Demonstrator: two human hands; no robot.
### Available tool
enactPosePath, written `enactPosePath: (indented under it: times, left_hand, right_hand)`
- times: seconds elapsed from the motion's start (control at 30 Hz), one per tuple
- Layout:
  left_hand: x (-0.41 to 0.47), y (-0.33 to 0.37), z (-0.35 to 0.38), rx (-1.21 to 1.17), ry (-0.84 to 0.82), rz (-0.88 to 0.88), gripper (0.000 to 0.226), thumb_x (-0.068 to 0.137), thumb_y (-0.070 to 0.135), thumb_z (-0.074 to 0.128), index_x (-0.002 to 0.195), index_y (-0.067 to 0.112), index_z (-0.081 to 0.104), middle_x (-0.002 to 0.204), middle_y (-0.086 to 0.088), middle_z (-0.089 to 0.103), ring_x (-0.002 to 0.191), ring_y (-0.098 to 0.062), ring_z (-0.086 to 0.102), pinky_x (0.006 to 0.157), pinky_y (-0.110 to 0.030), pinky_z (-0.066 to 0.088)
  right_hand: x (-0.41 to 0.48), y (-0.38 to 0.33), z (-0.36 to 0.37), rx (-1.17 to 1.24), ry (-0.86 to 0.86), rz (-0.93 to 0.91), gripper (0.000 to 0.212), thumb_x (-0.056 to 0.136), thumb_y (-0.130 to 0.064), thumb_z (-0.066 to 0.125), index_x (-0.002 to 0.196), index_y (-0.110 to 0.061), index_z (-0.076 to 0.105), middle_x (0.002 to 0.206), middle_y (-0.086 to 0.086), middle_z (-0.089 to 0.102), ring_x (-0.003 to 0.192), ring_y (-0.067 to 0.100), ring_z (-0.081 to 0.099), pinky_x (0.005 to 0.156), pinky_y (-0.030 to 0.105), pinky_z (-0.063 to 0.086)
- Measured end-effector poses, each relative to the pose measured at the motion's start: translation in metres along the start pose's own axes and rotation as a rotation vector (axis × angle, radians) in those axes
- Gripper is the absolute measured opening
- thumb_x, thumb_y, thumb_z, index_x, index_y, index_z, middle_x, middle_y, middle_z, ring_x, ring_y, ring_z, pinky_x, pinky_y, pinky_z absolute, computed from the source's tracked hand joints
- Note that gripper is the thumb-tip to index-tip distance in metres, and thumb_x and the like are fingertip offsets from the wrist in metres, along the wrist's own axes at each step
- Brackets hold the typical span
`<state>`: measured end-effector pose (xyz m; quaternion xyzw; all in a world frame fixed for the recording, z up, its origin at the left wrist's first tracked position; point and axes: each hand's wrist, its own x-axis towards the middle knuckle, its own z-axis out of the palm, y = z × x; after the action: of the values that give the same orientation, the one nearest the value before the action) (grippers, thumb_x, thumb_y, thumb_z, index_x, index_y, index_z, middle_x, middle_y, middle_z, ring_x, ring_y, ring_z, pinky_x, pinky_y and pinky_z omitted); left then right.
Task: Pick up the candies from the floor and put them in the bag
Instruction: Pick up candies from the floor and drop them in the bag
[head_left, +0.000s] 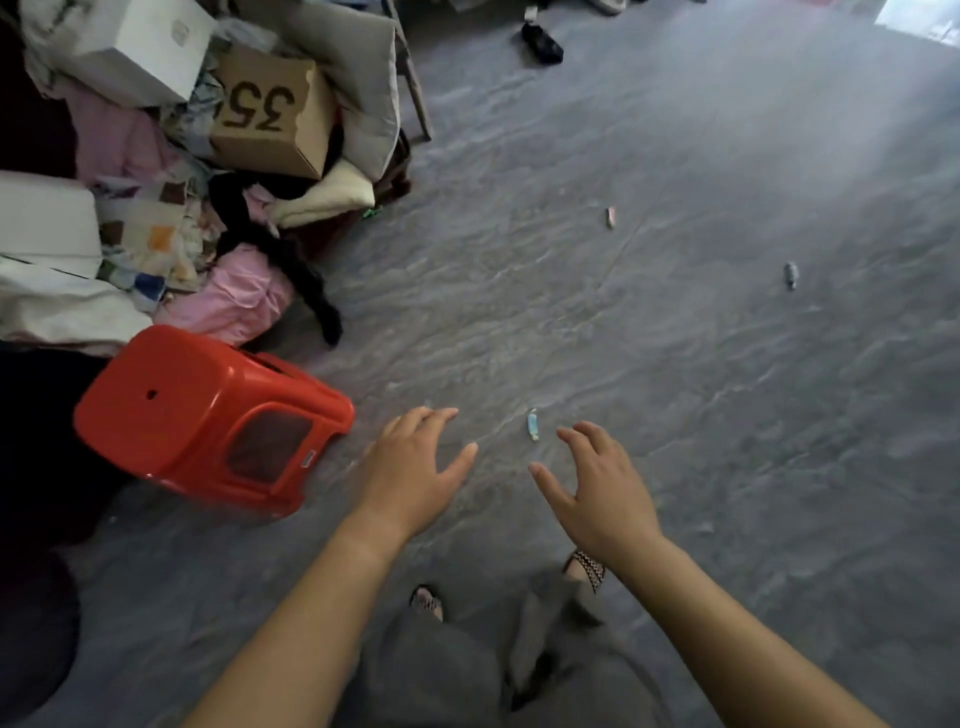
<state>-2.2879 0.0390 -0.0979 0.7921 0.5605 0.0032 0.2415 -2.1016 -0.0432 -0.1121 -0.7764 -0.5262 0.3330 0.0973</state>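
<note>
Blue candy (533, 425) btwn our spread, empty left hand (415, 467) & right hand (597, 483) fingers, pink candy (611, 217) & grey candy (790, 274) well beyond; none picked up yet, no bag seen.

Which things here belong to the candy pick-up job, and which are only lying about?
For the job: blue candy, pink candy, grey candy, both open hands.
Lying about: red stool on its side, cardboard box, pile of clothes, black shoe.

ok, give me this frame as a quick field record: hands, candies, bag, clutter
left hand: open, empty, above floor
right hand: open, empty, reaching toward blue candy
blue candy: on floor between hands, untouched
pink candy: on floor, farther off
grey candy: on floor, far right
bag: not in view
red stool: tipped over, left
</note>
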Motion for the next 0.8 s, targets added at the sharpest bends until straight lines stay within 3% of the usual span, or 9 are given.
enactPosePath:
  times: [0.13,0.27,0.47,0.67,0.8]
  left_hand:
    - [0.063,-0.015,0.049,-0.043,-0.019,-0.053,0.058,0.081,0.056,0.044,0.125,0.021,0.054,0.126,-0.003,0.056,0.118,-0.024,0.049,0.1,-0.031,0.033]
    - [0.138,-0.062,0.154,-0.049,-0.062,-0.081,0.074,0.07,0.066,0.027,0.125,0.024,0.054,0.126,-0.002,0.056,0.118,-0.024,0.05,0.1,-0.038,0.04]
    - [0.242,-0.154,0.345,-0.024,-0.187,-0.11,0.052,0.085,0.055,0.046,0.13,0.03,0.045,0.136,0.002,0.046,0.125,-0.021,0.042,0.102,-0.042,0.039]
    - [0.322,-0.272,0.527,0.002,-0.286,-0.123,0.053,0.086,0.055,0.047,0.133,0.031,0.043,0.142,-0.002,0.042,0.128,-0.026,0.04,0.106,-0.041,0.035]
    - [0.335,-0.33,0.604,0.19,-0.239,-0.065,0.059,0.085,0.06,0.04,0.137,0.034,0.036,0.151,0.0,0.029,0.138,-0.023,0.025,0.109,-0.044,0.029]
  right_hand:
    - [0.068,0.031,0.035,-0.02,-0.037,0.02,0.06,0.089,-0.055,0.04,0.138,-0.021,0.034,0.148,0.002,0.031,0.136,0.02,0.028,0.111,0.035,0.028]
    - [0.153,0.081,0.106,-0.049,-0.035,0.058,0.059,0.089,-0.054,0.041,0.137,-0.021,0.035,0.146,0.001,0.033,0.134,0.019,0.03,0.108,0.033,0.029]
    - [0.294,0.186,0.263,-0.048,-0.034,0.12,0.058,0.089,-0.052,0.044,0.136,-0.02,0.038,0.145,0.003,0.034,0.132,0.022,0.034,0.104,0.037,0.036]
    - [0.42,0.281,0.423,-0.106,-0.077,0.125,0.054,0.088,-0.044,0.05,0.134,-0.019,0.037,0.144,0.005,0.033,0.126,0.028,0.038,0.094,0.042,0.042]
    - [0.465,0.319,0.491,-0.104,-0.066,0.181,0.058,0.087,-0.039,0.056,0.136,-0.019,0.032,0.15,0.007,0.021,0.131,0.03,0.032,0.095,0.048,0.045]
